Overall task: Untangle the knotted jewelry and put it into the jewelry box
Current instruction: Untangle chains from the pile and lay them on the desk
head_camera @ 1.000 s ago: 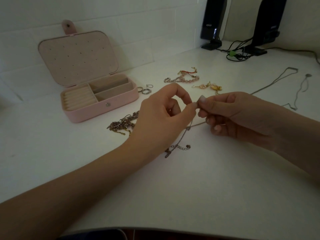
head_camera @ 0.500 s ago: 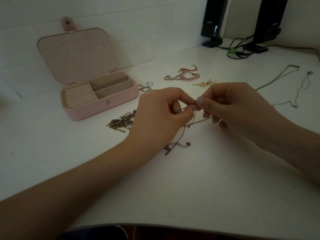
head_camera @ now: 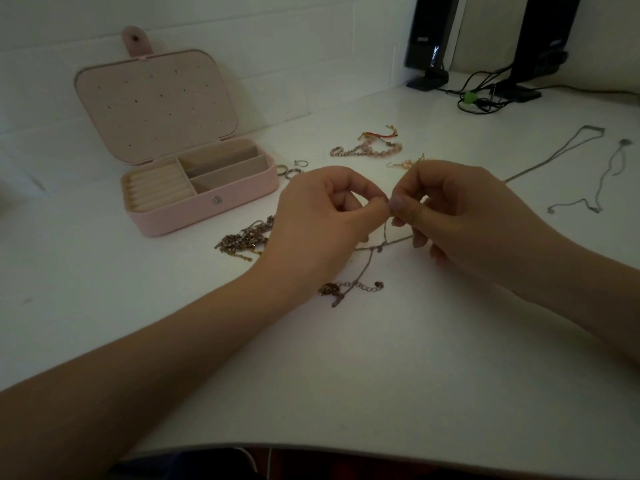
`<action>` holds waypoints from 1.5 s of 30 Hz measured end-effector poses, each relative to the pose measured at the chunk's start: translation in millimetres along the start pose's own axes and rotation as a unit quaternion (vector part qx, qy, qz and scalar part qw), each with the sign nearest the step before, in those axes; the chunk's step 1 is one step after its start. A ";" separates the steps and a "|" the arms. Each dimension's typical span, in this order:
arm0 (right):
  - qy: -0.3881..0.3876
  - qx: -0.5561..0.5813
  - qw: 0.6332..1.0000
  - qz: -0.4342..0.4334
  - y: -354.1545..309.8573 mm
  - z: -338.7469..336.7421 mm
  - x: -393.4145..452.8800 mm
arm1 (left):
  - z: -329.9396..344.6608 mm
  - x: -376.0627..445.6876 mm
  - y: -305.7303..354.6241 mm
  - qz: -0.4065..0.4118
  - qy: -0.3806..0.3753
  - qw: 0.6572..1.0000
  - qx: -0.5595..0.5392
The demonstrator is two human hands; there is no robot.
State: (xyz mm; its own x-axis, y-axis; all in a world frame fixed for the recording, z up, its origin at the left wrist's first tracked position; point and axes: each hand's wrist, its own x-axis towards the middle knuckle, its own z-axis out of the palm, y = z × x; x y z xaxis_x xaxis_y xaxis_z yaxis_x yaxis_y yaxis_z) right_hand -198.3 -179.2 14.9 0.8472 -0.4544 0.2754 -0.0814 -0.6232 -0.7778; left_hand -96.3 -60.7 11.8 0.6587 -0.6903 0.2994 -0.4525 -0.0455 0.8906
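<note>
My left hand [head_camera: 322,220] and my right hand [head_camera: 460,216] meet fingertip to fingertip above the white table, both pinching a thin silver chain [head_camera: 375,251]. The chain hangs down from the pinch and trails to a clasp end [head_camera: 360,287] on the table; another strand runs right toward a long necklace [head_camera: 554,152]. The pink jewelry box [head_camera: 194,188] stands open at the left, its lid upright and its compartments bare. A tangle of dark chains [head_camera: 242,239] lies between the box and my left hand.
Behind my hands lie three rings [head_camera: 291,169], a pink beaded bracelet with a red cord [head_camera: 370,147] and a gold piece [head_camera: 405,163]. Another thin necklace [head_camera: 602,181] lies far right. Two black speakers [head_camera: 433,39] and cables [head_camera: 481,95] stand at the back.
My right hand has turned knuckles up and closed in on the left. Both hands kept the chain pinched at the same spot.
</note>
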 end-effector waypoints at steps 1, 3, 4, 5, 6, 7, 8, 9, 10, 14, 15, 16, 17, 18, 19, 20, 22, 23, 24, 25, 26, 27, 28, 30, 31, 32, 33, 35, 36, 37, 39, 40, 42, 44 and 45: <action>-0.003 0.002 1.000 -0.002 0.1 0.0 -0.1 | -0.2 0.0 0.2 -0.003 -0.001 1.000 -0.001; -0.009 0.008 1.000 -0.003 0.2 -0.6 -0.3 | -0.5 -0.5 0.8 -0.005 -0.003 1.000 -0.001; -0.012 0.012 1.000 -0.003 0.1 -1.2 -0.3 | -0.5 -0.9 1.2 -0.006 -0.006 1.000 0.000; -0.014 0.018 1.000 -0.003 0.3 -1.5 -0.4 | -0.6 -1.3 1.7 -0.006 -0.009 1.000 0.000; -0.015 0.021 1.000 -0.004 0.3 -1.8 -0.5 | -0.3 -1.7 2.1 -0.008 -0.010 1.000 -0.001; -0.016 0.022 1.000 -0.006 0.5 -2.2 -0.5 | -0.3 -2.0 2.5 -0.011 -0.012 1.000 -0.003; -0.015 0.022 1.000 -0.009 0.3 -2.5 -0.6 | 0.0 -2.1 2.6 -0.015 -0.013 1.000 -0.007; -0.012 0.021 1.000 -0.013 0.3 -2.9 -0.7 | -0.1 -1.9 2.6 -0.019 -0.014 1.000 -0.011; -0.007 0.018 1.000 -0.017 0.2 -3.0 -1.1 | -0.1 -1.8 2.6 -0.022 -0.015 1.000 -0.014; 0.035 -0.057 0.995 -0.072 0.7 -2.5 -4.5 | -0.4 -1.2 2.8 -0.036 -0.019 0.999 -0.023; 0.049 -0.085 0.991 -0.088 1.0 -2.8 -5.2 | -0.4 -1.1 2.8 -0.038 -0.018 0.999 -0.024; 0.063 -0.115 0.986 -0.107 1.3 -3.3 -5.5 | -0.2 -1.1 2.7 -0.040 -0.017 0.999 -0.024; 0.077 -0.147 0.978 -0.130 1.8 -3.8 -5.2 | -0.2 -1.0 2.7 -0.042 -0.016 0.999 -0.024; 0.087 -0.176 0.968 -0.155 2.0 -4.4 -4.8 | 0.3 -0.8 2.5 -0.043 -0.014 0.999 -0.024; 0.094 -0.200 0.959 -0.177 2.5 -4.9 -4.2 | 0.4 -0.5 2.3 -0.043 -0.012 0.999 -0.023; 0.099 -0.219 0.952 -0.192 2.8 -5.0 -3.9 | 0.8 -0.2 2.1 -0.044 -0.010 0.999 -0.021; 0.109 -0.264 0.936 -0.206 2.8 -4.6 -4.3 | 1.3 0.4 1.4 -0.050 -0.008 0.999 -0.020; 0.111 -0.289 0.928 -0.209 2.2 -4.1 -4.8 | 1.6 0.6 1.1 -0.052 -0.007 0.998 -0.021; 0.113 -0.309 0.921 -0.211 1.4 -3.6 -5.4 | 2.1 0.6 0.7 -0.053 -0.007 0.998 -0.021; 0.116 -0.322 0.915 -0.214 0.8 -3.2 -6.0 | 2.5 0.4 0.3 -0.053 -0.006 0.998 -0.020; 0.116 -0.329 0.912 -0.216 0.3 -2.8 -6.3 | 2.8 0.1 0.1 -0.051 -0.005 0.999 -0.017; 0.115 -0.330 0.912 -0.215 -0.1 -2.6 -6.4 | 3.1 -0.2 -0.1 -0.049 -0.005 0.999 -0.013; 0.111 -0.326 0.915 -0.212 -0.3 -2.4 -6.3 | 3.1 -0.5 0.0 -0.046 -0.005 0.999 -0.009; 0.106 -0.313 0.922 -0.202 0.1 -2.7 -5.4 | 3.2 -1.0 0.4 -0.040 -0.005 0.999 -0.003; 0.105 -0.305 0.926 -0.197 0.5 -2.7 -4.9 | 3.3 -1.3 0.6 -0.038 -0.006 0.999 0.000; 0.103 -0.294 0.931 -0.193 0.7 -2.9 -4.5 | 3.2 -1.6 0.8 -0.037 -0.008 0.999 0.001; 0.101 -0.282 0.935 -0.189 1.0 -2.6 -4.0 | 3.3 -1.9 0.9 -0.036 -0.010 0.999 0.003; 0.094 -0.259 0.944 -0.182 1.4 -2.4 -3.1 | 3.5 -2.3 0.7 -0.035 -0.013 0.999 0.005; 0.091 -0.248 0.948 -0.179 1.5 -2.3 -2.9 | 3.4 -2.3 0.7 -0.035 -0.014 0.999 0.005; 0.089 -0.239 0.951 -0.176 1.8 -2.3 -2.7 | 3.4 -2.1 0.5 -0.036 -0.014 0.999 0.006; 0.088 -0.230 0.953 -0.176 2.1 -1.9 -2.9 | 3.3 -1.7 0.2 -0.037 -0.016 0.999 0.008; 0.088 -0.231 0.952 -0.179 2.5 -1.7 -3.1 | 3.2 -1.7 0.0 -0.036 -0.016 0.999 0.010; 0.087 -0.231 0.951 -0.186 2.6 -1.3 -3.4 | 3.5 -2.1 -0.2 -0.029 -0.015 0.999 0.015; 0.085 -0.224 0.953 -0.187 2.9 -1.6 -3.2 | 3.9 -2.3 -0.2 -0.020 -0.013 1.000 0.019; 0.083 -0.216 0.955 -0.185 3.1 -2.0 -3.0 | 4.0 -2.2 -0.1 -0.017 -0.011 1.000 0.021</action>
State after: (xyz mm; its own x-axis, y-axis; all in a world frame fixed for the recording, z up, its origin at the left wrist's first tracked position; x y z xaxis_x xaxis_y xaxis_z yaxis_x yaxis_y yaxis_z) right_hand -202.2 -181.0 12.7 0.7682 -0.2235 0.5999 -0.0309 -0.9489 -0.3140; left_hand -100.1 -62.0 9.7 0.6614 -0.7030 0.2614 -0.4550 -0.0990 0.8849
